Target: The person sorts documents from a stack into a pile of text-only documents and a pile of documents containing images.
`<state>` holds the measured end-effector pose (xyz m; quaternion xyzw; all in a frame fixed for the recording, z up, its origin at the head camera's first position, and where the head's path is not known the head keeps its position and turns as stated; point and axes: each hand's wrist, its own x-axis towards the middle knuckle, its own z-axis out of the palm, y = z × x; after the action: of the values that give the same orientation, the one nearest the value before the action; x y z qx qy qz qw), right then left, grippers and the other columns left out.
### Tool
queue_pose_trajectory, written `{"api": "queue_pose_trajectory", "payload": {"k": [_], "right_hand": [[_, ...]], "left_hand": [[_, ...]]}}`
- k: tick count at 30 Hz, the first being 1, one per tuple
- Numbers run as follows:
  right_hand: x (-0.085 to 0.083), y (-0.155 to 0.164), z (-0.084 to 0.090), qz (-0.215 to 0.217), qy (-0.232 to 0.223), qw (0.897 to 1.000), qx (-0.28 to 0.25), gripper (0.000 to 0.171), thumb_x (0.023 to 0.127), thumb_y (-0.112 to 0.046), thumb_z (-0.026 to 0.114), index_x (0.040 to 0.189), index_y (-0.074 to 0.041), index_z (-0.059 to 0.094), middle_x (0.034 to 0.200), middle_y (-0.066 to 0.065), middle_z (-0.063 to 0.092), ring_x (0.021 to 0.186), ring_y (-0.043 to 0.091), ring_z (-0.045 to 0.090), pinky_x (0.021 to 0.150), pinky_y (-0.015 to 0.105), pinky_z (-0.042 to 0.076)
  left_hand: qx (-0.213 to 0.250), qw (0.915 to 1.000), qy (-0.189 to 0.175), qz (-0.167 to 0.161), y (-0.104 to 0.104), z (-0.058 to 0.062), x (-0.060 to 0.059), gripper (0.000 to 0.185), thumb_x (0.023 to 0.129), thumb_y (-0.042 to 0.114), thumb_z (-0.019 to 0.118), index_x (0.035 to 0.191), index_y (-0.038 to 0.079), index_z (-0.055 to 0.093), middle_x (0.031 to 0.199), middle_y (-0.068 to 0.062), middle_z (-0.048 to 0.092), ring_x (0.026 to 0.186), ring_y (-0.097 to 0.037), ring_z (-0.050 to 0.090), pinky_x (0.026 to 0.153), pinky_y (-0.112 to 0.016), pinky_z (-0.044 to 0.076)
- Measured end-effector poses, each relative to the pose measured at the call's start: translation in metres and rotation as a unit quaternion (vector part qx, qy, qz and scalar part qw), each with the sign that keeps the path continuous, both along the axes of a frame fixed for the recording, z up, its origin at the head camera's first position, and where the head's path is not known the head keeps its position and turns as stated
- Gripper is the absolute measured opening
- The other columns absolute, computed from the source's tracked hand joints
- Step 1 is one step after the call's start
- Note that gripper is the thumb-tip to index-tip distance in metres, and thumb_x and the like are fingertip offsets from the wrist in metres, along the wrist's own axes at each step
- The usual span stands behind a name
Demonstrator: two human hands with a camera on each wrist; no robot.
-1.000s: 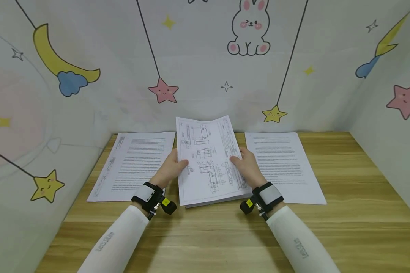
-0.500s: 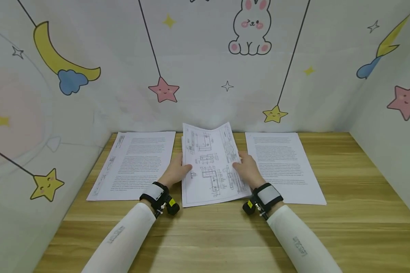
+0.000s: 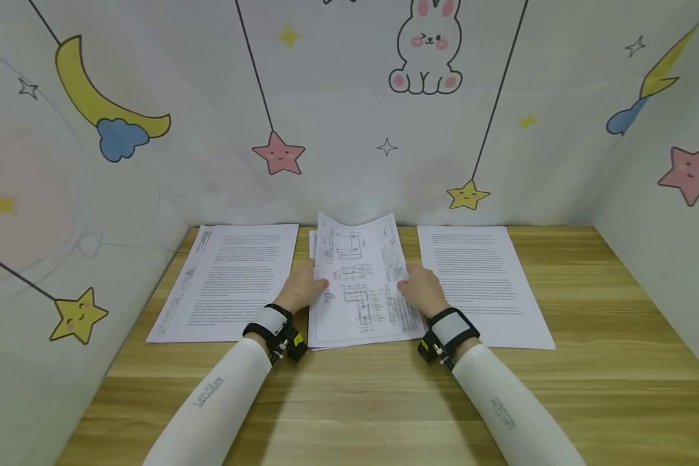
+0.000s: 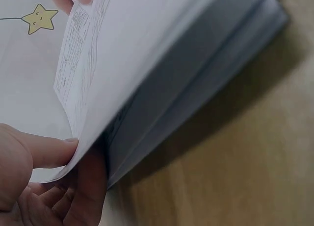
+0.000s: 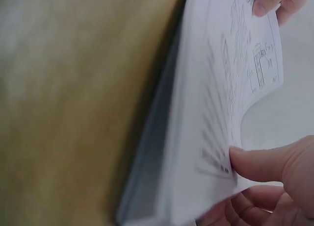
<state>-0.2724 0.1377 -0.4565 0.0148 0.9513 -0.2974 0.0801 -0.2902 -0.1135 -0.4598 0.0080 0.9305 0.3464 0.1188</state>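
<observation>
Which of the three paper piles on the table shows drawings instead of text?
The middle white paper stack, held by both hands; the piles beside it show only text.

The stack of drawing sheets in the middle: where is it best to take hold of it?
Probably by its two long side edges, one from each side. The stack of drawing sheets is loose and bows upward at its far end, so thumbs on top with fingers underneath, as the left hand and right hand hold it, keep the sheets together.

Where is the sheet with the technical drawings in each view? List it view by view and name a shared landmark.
Head: drawing sheet at centre, between both hands.
Left wrist: upper left, above the thumb.
Right wrist: right side, above the thumb.
Shared landmark: the wooden table.
</observation>
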Motion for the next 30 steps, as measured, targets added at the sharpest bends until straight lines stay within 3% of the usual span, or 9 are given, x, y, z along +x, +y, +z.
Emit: {"api": "queue_pose_trajectory", "payload": {"k": [7, 14, 21, 27, 30], "right_hand": [[-0.001, -0.003, 0.000, 0.014, -0.023, 0.999, 0.037, 0.039, 0.099, -0.021, 0.057, 0.125, 0.008, 0.058, 0.102, 0.020, 0.067, 0.075, 0.022, 0.060, 0.057, 0.026, 0.043], [0.000, -0.009, -0.002, 0.011, -0.035, 0.999, 0.017, 0.034, 0.100, -0.022, 0.055, 0.117, 0.006, 0.060, 0.082, 0.012, 0.062, 0.063, 0.017, 0.058, 0.049, 0.023, 0.041], [-0.001, -0.009, -0.002, -0.003, -0.057, 0.998, 0.008, 0.037, 0.102, -0.024, 0.052, 0.126, 0.004, 0.056, 0.085, 0.012, 0.062, 0.065, 0.018, 0.059, 0.049, 0.023, 0.043], [-0.001, -0.008, 0.000, -0.012, -0.053, 0.998, 0.014, 0.034, 0.101, -0.022, 0.053, 0.122, 0.004, 0.059, 0.086, 0.014, 0.064, 0.064, 0.019, 0.061, 0.048, 0.023, 0.044], [0.001, -0.009, 0.002, -0.010, -0.036, 0.999, 0.030, 0.037, 0.100, -0.021, 0.054, 0.127, 0.004, 0.059, 0.102, 0.019, 0.069, 0.073, 0.021, 0.064, 0.055, 0.026, 0.048]], "left_hand": [[-0.020, 0.9997, 0.013, 0.007, -0.003, 0.002, -0.004, 0.052, 0.100, 0.021, 0.055, 0.145, -0.001, 0.042, 0.136, -0.022, 0.059, 0.113, -0.032, 0.066, 0.089, -0.042, 0.057], [-0.041, 0.9990, 0.016, 0.013, -0.008, 0.001, -0.011, 0.042, 0.098, 0.022, 0.057, 0.136, 0.002, 0.054, 0.122, -0.020, 0.068, 0.100, -0.029, 0.070, 0.078, -0.037, 0.058], [-0.035, 0.9991, 0.011, 0.021, -0.007, 0.001, -0.009, 0.038, 0.096, 0.024, 0.061, 0.129, 0.003, 0.059, 0.118, -0.018, 0.070, 0.097, -0.026, 0.070, 0.075, -0.033, 0.057], [-0.078, 0.9962, 0.035, 0.018, -0.004, 0.004, -0.005, 0.034, 0.093, 0.026, 0.064, 0.116, 0.000, 0.066, 0.101, -0.017, 0.073, 0.077, -0.022, 0.067, 0.058, -0.026, 0.049], [-0.099, 0.9939, 0.045, 0.018, -0.004, 0.003, -0.004, 0.032, 0.092, 0.027, 0.067, 0.109, 0.000, 0.069, 0.093, -0.015, 0.073, 0.067, -0.018, 0.063, 0.051, -0.023, 0.043]]}}
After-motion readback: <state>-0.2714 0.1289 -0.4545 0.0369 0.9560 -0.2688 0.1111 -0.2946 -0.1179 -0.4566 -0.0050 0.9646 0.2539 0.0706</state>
